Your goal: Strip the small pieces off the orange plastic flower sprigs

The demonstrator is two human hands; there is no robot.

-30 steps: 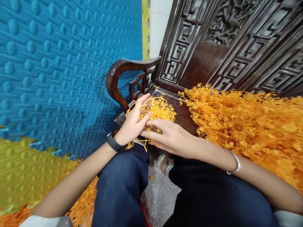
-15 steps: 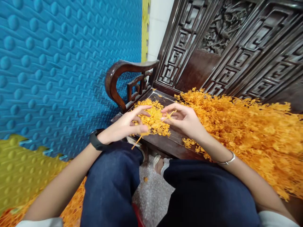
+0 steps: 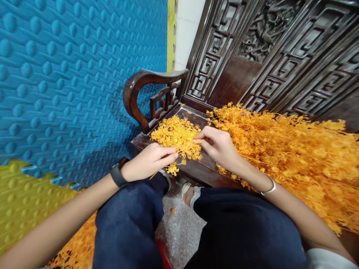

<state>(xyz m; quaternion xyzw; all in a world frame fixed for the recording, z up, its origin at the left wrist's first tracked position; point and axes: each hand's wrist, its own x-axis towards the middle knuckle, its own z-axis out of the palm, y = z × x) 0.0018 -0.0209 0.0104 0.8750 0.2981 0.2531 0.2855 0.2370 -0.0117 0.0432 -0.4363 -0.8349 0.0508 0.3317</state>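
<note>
Left hand (image 3: pixel 153 160): closing thumb and forefinger in a near-complete pinch over the front edge of the bench (image 3: pixel 207 170); appearing to be gripping a thin yellow-orange stem (image 3: pixel 153 175), whose end is poking out below the palm. A yellow floret (image 3: pixel 172 169) is hanging just under the fingertips; whether it is belonging to that stem, the view is not showing. Wrist is bearing a dark watch (image 3: pixel 118 175).

Right hand (image 3: pixel 220 145): curling, thumb and forefinger coming close together with a narrow gap behind the tips; the tips are reaching the right edge of the small pile. Whether they are gripping a piece, one cannot tell. Wrist is bearing a silvery bracelet (image 3: pixel 269 186).

Small pile (image 3: pixel 178 130), bright yellow floret pieces: lying on the bench seat between the hands and the armrest, spreading toward the front edge.

Large heap (image 3: pixel 297 160), orange artificial sprigs: covering the seat to the right, leaning toward the carved backrest (image 3: pixel 232 82); a few stray florets are lying beside the right forearm.

Armrest (image 3: pixel 136 89), curved dark wood: standing at the left end of the bench.

Blue matting (image 3: pixel 70 74), studded: filling the left side, adjoining yellow matting (image 3: pixel 25 205).

Orange strands (image 3: pixel 78 243): lying at lower left, beside the dark-blue trousers (image 3: pixel 127 220).
</note>
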